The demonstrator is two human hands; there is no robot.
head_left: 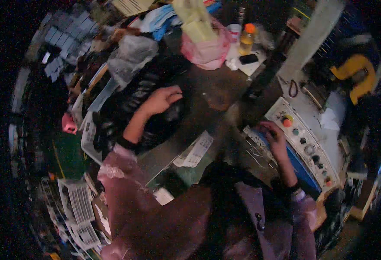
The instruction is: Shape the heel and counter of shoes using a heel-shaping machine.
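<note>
My left hand (162, 99) is over a heap of glossy black pieces (134, 93) in a white plastic crate (87, 138). Its fingers reach to the right, slightly bent and apart, with nothing visible in them. On the right, my right hand (275, 138) hangs by the blue front edge (301, 164) of a machine, beside its control panel (305, 145). The fingers there are loosely curved and spread, holding nothing I can see. Several thin metal tools or rods (259, 157) lie just below that hand. Blur hides the finer details.
Toward the far side stand a pink plastic bag (207, 47) and an orange-capped bottle (246, 41), near a dark phone-like object (249, 59). A printed sheet (194, 151) lies between my arms. At the right is a yellow C-shaped part (357, 76); grey blocks (71, 32) are stacked far left.
</note>
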